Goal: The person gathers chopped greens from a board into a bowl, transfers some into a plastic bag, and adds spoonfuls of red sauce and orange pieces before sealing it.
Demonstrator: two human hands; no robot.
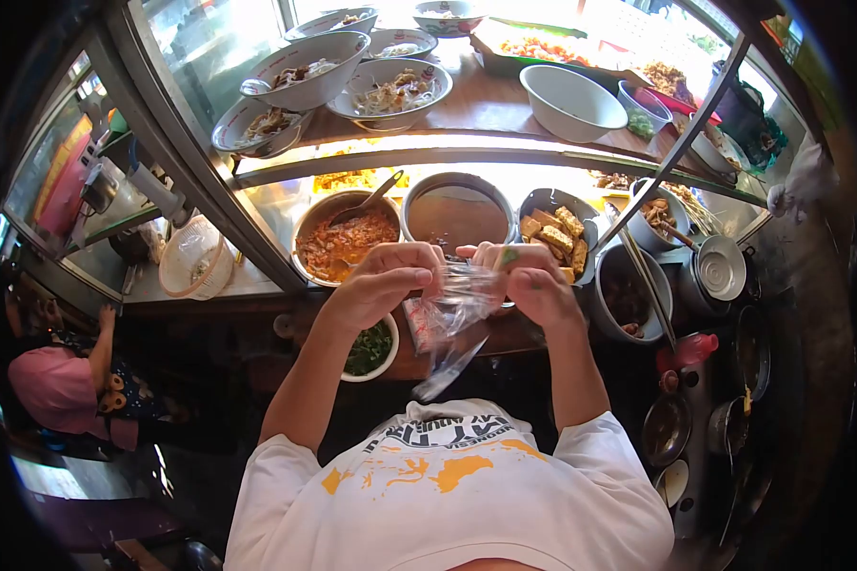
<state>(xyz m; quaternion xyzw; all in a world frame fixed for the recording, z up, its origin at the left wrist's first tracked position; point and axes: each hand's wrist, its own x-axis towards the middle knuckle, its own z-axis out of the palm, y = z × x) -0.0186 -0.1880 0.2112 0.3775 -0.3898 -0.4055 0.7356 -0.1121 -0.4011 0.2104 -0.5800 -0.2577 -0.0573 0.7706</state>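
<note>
From my remote station I read the head view as follows. The clear plastic bag (459, 328) lies between the two hands, in front of the chest. Its long axis runs from the hands down toward the white shirt (448, 514), with the loose lower end slanting left. Neither hand is nearer: the bag's upper part touches both.

Left hand (398, 270): fingers curled, thumb pressed toward them, pinching the bag's upper left side. Right hand (535, 285): fingers likewise curled, thumb drawn in, pinching the upper right side. Neither hand is spread. Motion blur hides the exact contact; I cannot tell whether the bag's mouth is parted.

Reference positions: brown liquid (457, 214) just beyond the hands; red stew (343, 238) beyond the left hand; fried blocks (560, 231) beyond the right; green leaves (369, 352) beside the inner left forearm.
</note>
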